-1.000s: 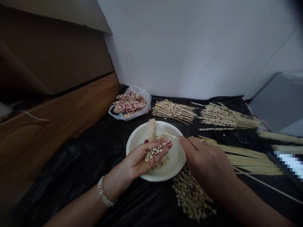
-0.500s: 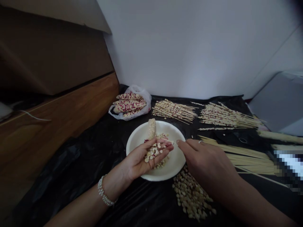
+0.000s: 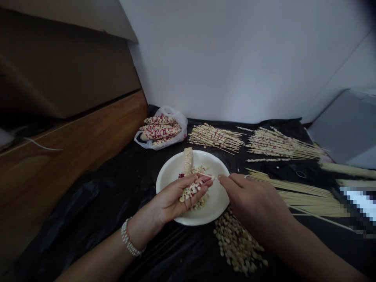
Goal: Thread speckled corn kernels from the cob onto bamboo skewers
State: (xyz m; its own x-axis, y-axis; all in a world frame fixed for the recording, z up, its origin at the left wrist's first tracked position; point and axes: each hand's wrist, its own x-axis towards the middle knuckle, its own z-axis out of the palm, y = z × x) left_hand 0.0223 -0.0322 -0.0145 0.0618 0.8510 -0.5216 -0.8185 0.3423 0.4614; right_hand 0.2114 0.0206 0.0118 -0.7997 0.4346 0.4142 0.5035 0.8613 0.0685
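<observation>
My left hand point(image 3: 172, 197) is cupped, palm up, over the white bowl point(image 3: 219, 209), holding loose cream and dark red corn kernels point(image 3: 189, 192). Its fingertips are closed near the tip of a thin skewer point(image 3: 216, 178), where a pale kernel seems to sit. My right hand point(image 3: 249, 196) grips that skewer in a pinch, right of the bowl's rim; most of the skewer is hidden behind the hand. Inside the bowl, a partly stripped corn cob point(image 3: 188, 158) leans on the far rim, with more kernels under my left hand.
Speckled corn cobs point(image 3: 161, 133) lie in a plastic bag point(image 3: 182, 121) at the back. Kernel-threaded skewers point(image 3: 213, 137) form one pile, with another skewer pile point(image 3: 273, 143) beside it. Bare skewers point(image 3: 308, 197) lie right. Loose kernels point(image 3: 237, 243) cover black sheeting point(image 3: 117, 196) below my right hand.
My left fingers have curled in more around the kernels and the skewer tip. My right hand has shifted slightly left, nearer the left fingertips.
</observation>
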